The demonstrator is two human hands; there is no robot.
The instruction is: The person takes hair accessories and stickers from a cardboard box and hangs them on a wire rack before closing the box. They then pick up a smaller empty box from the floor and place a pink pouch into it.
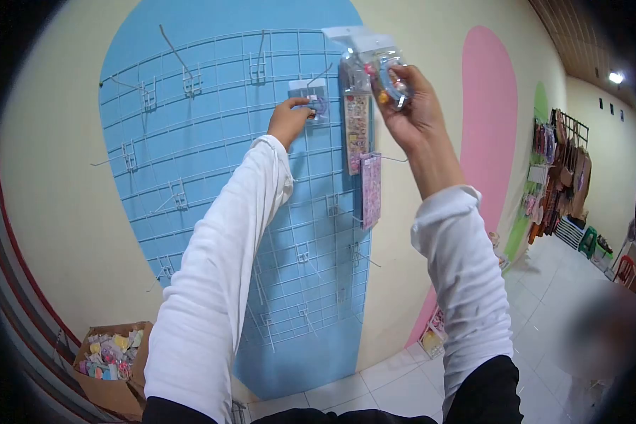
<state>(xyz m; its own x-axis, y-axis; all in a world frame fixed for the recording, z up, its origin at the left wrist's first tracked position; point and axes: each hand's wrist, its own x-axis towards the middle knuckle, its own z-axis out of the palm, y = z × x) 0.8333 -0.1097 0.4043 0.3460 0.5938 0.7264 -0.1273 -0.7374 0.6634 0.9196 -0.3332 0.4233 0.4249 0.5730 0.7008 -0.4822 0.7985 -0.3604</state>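
My left hand (288, 121) is closed at the edge of a small clear plastic packet (321, 106) with a white top, which hangs at a hook on the white wire grid (219, 152). Raised to the right of it, my right hand (422, 116) grips several clear plastic packets (385, 60) with white header strips. Something ring-shaped and coloured shows inside them, but its kind is hard to make out. Just below hang a tall sticker-like pack (356, 127) and a pink patterned pack (371, 191).
Metal hooks (191, 85) stick out from the grid. A cardboard box (113, 392) full of small packaged goods stands on the floor at lower left. Bags and clothes (569, 169) hang along the wall at far right. A dark blurred patch (608, 328) covers the lower right.
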